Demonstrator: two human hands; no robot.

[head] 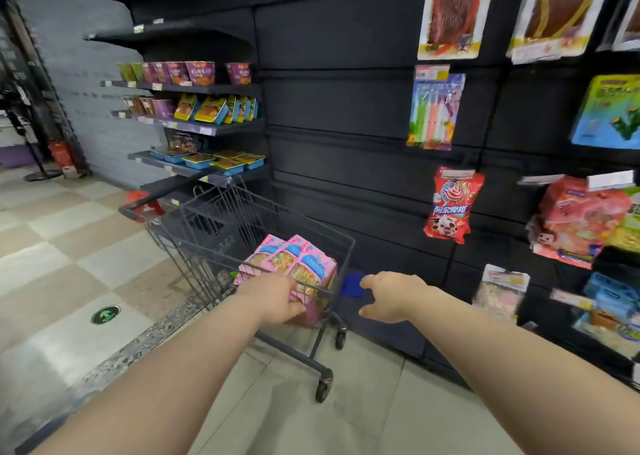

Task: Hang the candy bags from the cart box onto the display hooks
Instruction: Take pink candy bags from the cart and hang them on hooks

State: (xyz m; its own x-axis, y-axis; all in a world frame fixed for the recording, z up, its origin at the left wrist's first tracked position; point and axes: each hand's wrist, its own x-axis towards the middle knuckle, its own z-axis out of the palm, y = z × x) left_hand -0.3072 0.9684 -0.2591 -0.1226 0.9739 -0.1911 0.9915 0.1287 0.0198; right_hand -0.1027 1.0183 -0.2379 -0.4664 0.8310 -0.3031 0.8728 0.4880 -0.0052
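Store aisle, checkered tile floor (69, 246), black slatted display wall (329, 108) on the right with hooks. Wire shopping cart (242, 219) stands just beside the wall, its red-ended handle (138, 205) at the far side. Pink candy bags (304, 260) stand upright, packed together in the cart's near corner, tops about level with the rim.

Left hand (273, 298) reaches over the near rim and is on the closest pink bag, thumb against the bag's near face. Its fingers are hidden behind the hand, so can't tell whether they close round the bag. Right hand (391, 297) hangs in the air just right of the cart, apart from it, thumb and fingers spread wide in a C shape, holding nothing. Small blue item (353, 285) sits low on the wall beyond it, blurred.

Already hanging on the wall: red lollipop bag (450, 205), striped multicolour pack (434, 111) above it, more snack packs further right. Shelves of snack tubs and trays (194, 108) behind the cart.
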